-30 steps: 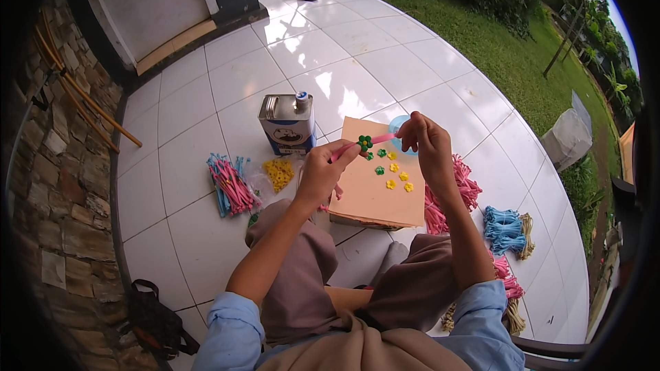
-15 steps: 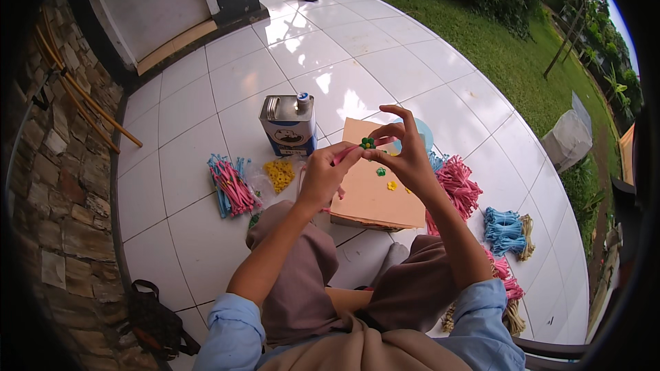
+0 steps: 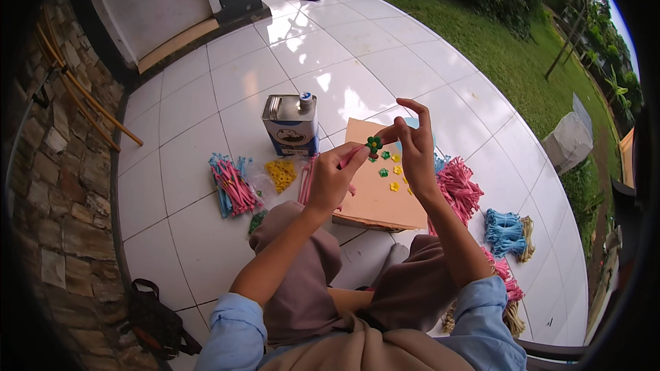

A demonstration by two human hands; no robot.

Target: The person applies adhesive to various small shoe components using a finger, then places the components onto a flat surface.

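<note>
My left hand [image 3: 331,182] pinches a slim pink stem [image 3: 349,158], with a small green plastic flower [image 3: 374,143] with a yellow centre at its tip. My right hand [image 3: 418,158] is beside the flower, its fingers apart; one bent finger reaches close to the petals, and I cannot tell if it touches. Below both hands lies a flat tan cardboard box [image 3: 375,199]. Loose green flower pieces [image 3: 383,173] and yellow flower pieces [image 3: 394,187] are scattered on its top. A light blue round object [image 3: 412,124] shows partly behind my right hand.
A metal can [image 3: 291,127] stands beyond the box's left side. Nearby are a bag of yellow pieces [image 3: 280,174] and a pink-and-blue bundle [image 3: 234,184]. On the right lie pink bundles [image 3: 459,189] and blue bundles [image 3: 505,232]. A dark bag [image 3: 157,319] sits by the stone wall.
My right hand has drawn slightly away from the flower and its fingers have spread. The green flower, in my left hand, has shifted a little right and now faces me more fully.
</note>
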